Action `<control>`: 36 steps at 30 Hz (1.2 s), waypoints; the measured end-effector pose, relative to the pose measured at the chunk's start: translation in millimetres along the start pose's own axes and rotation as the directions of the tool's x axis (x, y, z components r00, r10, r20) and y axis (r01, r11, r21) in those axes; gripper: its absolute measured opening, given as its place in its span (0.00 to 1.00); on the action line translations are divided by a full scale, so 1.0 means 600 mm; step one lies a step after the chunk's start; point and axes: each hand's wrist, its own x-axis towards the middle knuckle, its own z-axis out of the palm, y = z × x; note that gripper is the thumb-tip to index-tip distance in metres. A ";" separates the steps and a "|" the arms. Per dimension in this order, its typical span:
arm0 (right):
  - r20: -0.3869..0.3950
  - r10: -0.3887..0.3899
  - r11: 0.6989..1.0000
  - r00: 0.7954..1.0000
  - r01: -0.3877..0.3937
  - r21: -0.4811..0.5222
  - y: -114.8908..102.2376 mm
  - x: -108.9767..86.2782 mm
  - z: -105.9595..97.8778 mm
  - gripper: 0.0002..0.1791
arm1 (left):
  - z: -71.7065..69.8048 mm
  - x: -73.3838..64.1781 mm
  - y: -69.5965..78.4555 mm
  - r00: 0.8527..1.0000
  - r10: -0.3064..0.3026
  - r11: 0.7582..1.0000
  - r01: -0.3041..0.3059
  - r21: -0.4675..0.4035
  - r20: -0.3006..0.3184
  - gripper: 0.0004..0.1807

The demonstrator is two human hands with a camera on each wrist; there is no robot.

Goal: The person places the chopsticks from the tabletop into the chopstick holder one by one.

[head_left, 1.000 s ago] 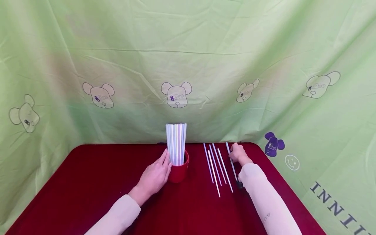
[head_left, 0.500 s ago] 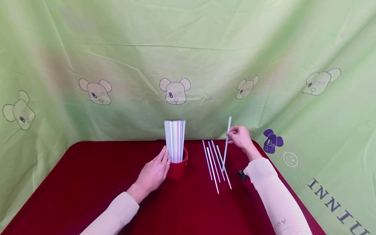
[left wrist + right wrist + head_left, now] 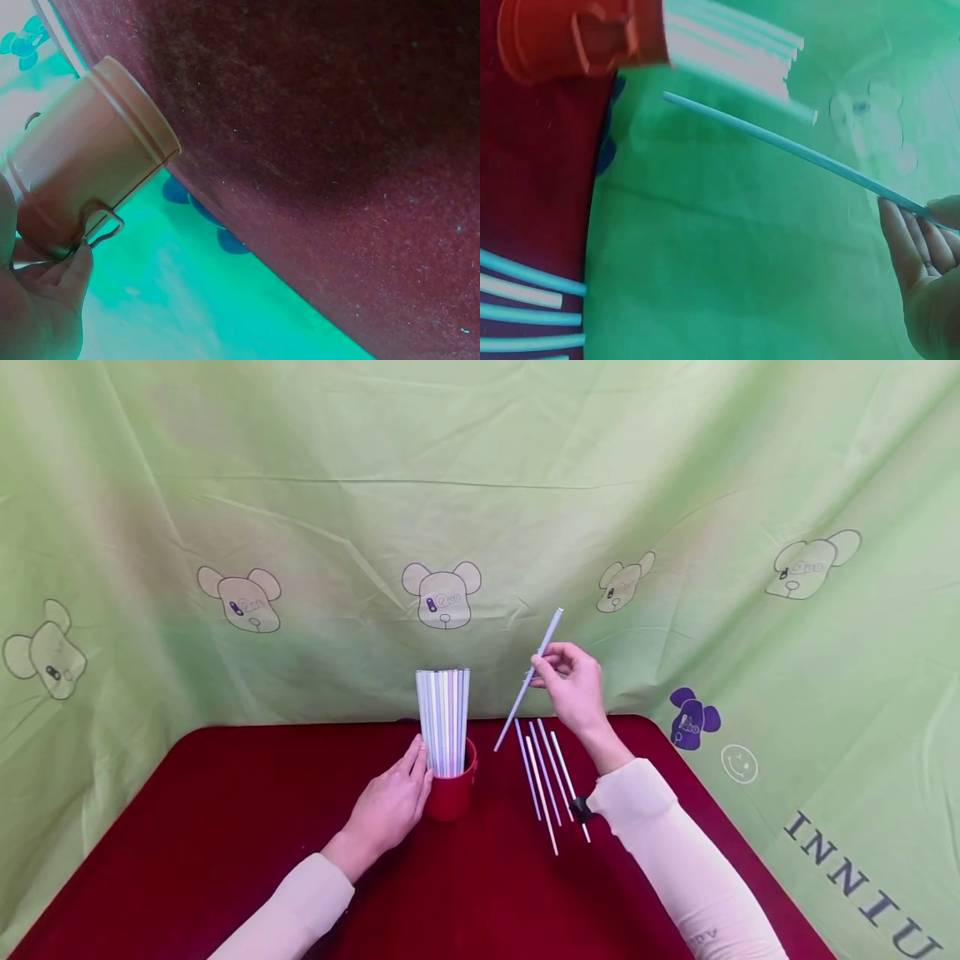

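Note:
A red bucket point(image 3: 452, 797) with small loop handles stands upright on the table, packed with a bundle of pastel straws point(image 3: 444, 722). My left hand point(image 3: 390, 802) holds the bucket's left side near the rim; in the left wrist view, its fingers point(image 3: 71, 277) are at the top edge beside a handle. Between the thumb and fingers of my right hand point(image 3: 573, 685) is a pale blue straw point(image 3: 525, 685), pinched above its middle. The straw slants, its lower end down to the left, raised right of the bucket. In the right wrist view this end is near the bundle.
Several loose straws point(image 3: 542, 785) lie roughly side by side on the dark red tabletop point(image 3: 225, 827), right of the bucket. A green curtain point(image 3: 345, 527) with bear prints hangs close behind the table and along both sides. A black wrist device point(image 3: 581, 810) sits under my right sleeve.
My right hand has lifted the pale blue straw from the table's right side and carried it left and upward, toward the bucket. My left hand has stayed at the bucket.

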 end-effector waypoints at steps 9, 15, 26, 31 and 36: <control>0.056 -0.011 1.000 0.998 0.012 -0.017 0.006 -0.007 0.060 0.11 | 0.003 -0.003 -0.002 1.000 0.002 1.000 -0.002 0.007 -0.012 0.27; 0.139 0.024 0.997 0.990 -0.014 -0.077 0.037 -0.020 0.084 0.10 | 0.003 -0.005 0.000 1.000 -0.004 1.000 0.004 -0.013 -0.010 0.27; 0.259 0.058 0.992 0.964 -0.028 -0.119 0.081 -0.042 0.117 0.07 | -0.002 -0.003 0.001 1.000 -0.009 1.000 0.009 -0.009 -0.004 0.28; 0.287 0.062 0.982 0.956 -0.007 -0.189 0.098 -0.052 0.128 0.04 | -0.002 -0.003 0.002 1.000 -0.013 1.000 0.013 -0.009 0.009 0.28; 0.280 0.067 0.972 0.958 0.001 -0.235 0.104 -0.054 0.135 0.04 | -0.003 -0.002 0.001 1.000 -0.003 1.000 0.003 0.001 -0.003 0.28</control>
